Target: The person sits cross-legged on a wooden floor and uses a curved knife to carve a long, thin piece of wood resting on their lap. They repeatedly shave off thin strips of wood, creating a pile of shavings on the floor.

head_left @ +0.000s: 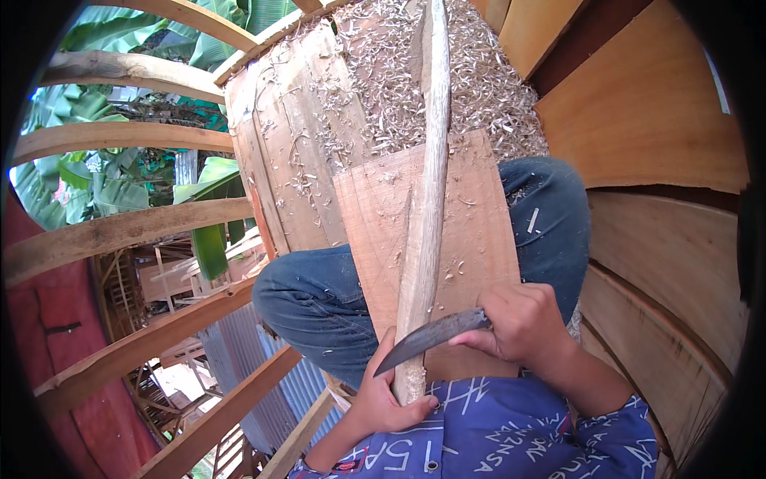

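Observation:
A long, pale wooden pole (431,191) runs from near my waist away to the far top edge. My left hand (385,397) wraps round its near end, fingers and thumb on either side. In my right hand (520,323) is a dark, curved knife (431,337), its handle hidden in the fist. The blade crosses over the pole just beyond its near end, with the tip pointing left above my left hand. Under the pole, a flat wooden board (479,231) lies across my lap between my knees.
Curled wood shavings (495,88) cover the far floor planks (303,176). On the left stands a railing of wooden bars (128,231), with banana leaves and corrugated sheets beyond. A plank wall (638,120) closes the right side. My bent legs (319,303) flank the board.

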A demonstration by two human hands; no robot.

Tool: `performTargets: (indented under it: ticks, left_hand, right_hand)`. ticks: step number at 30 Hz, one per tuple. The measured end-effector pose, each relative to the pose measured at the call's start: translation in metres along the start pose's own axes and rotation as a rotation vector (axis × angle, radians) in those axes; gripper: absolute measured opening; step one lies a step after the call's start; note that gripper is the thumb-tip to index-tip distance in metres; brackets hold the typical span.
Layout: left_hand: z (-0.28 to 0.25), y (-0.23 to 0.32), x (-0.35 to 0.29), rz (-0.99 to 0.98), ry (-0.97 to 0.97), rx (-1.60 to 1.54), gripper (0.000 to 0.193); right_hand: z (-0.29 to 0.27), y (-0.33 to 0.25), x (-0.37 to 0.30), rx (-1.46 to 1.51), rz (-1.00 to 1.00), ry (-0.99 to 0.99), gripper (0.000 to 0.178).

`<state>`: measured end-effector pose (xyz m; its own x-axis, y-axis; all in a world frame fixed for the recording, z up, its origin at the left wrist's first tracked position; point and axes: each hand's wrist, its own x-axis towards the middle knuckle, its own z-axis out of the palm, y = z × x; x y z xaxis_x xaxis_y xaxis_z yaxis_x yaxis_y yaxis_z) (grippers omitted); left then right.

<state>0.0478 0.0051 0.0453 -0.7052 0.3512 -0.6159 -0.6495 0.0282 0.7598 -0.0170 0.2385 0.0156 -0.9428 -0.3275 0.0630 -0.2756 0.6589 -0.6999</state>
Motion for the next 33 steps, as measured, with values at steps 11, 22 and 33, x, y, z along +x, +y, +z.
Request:
performTargets:
  ticks: [11, 22, 33]
  left_hand:
    - [0.004, 0.008, 0.006, -0.005, 0.007, -0.042, 0.087]
    - [0.006, 0.03, 0.017, 0.128, -0.035, -0.039, 0.089]
    - [-0.014, 0.045, 0.021, 0.009, -0.285, -0.71, 0.06]
  right_hand:
    - [-0.001, -0.002, 0.012, -0.044, 0.027, 0.006, 0.051]
    - [-0.014, -0.008, 0.02, -0.05, 0.03, 0.048, 0.052]
    - [-0.037, -0.03, 0.01, 0.488, 0.244, -0.094, 0.03]
